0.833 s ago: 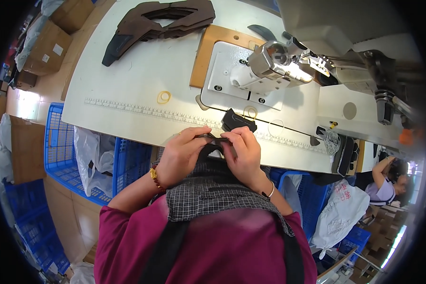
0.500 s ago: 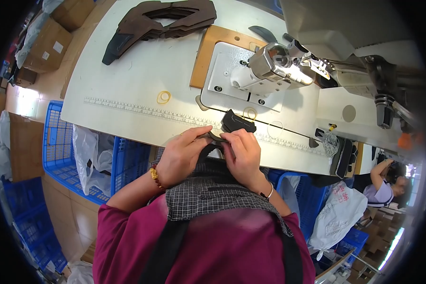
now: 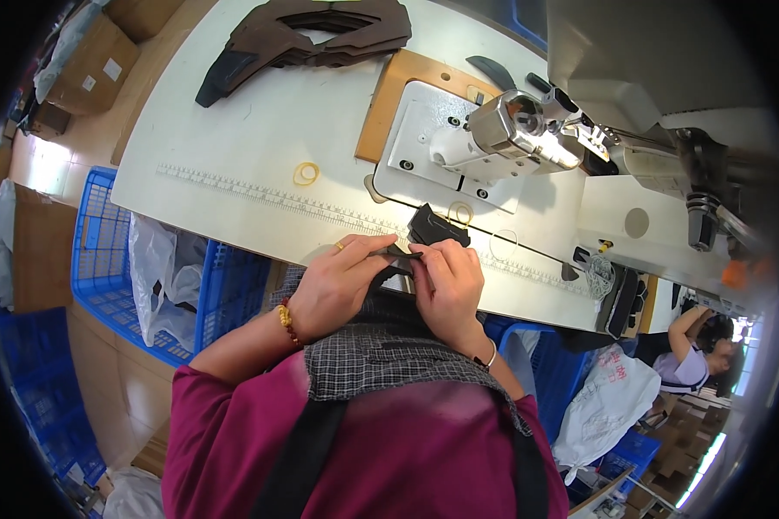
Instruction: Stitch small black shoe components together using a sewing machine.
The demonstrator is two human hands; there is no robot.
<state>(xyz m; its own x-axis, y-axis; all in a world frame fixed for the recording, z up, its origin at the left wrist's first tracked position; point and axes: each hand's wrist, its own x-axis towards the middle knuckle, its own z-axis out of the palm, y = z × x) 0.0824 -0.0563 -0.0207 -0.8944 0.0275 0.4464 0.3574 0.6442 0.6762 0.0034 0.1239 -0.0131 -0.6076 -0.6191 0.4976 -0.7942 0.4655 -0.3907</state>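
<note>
Close to the table's front edge, my left hand (image 3: 342, 281) and my right hand (image 3: 448, 290) pinch a small dark strip of material (image 3: 398, 253) between their fingertips. Part of the strip hangs below the fingers, and the rest is hidden by them. Just beyond my right fingertips lies a small stack of black cut pieces (image 3: 437, 227) on the table. A yellow rubber band (image 3: 460, 213) rests beside that stack.
A sewing machine (image 3: 515, 130) stands at the far right of the white table (image 3: 234, 138). Stacked brown pieces (image 3: 355, 39) lie at the back, another rubber band (image 3: 305, 174) nearer. Blue baskets (image 3: 138, 298) flank me. Another person (image 3: 688, 355) is far right.
Both hands still pinch the dark strip, which now looks flatter between the fingertips. The whole view has shifted slightly; the things on the table have stayed in place.
</note>
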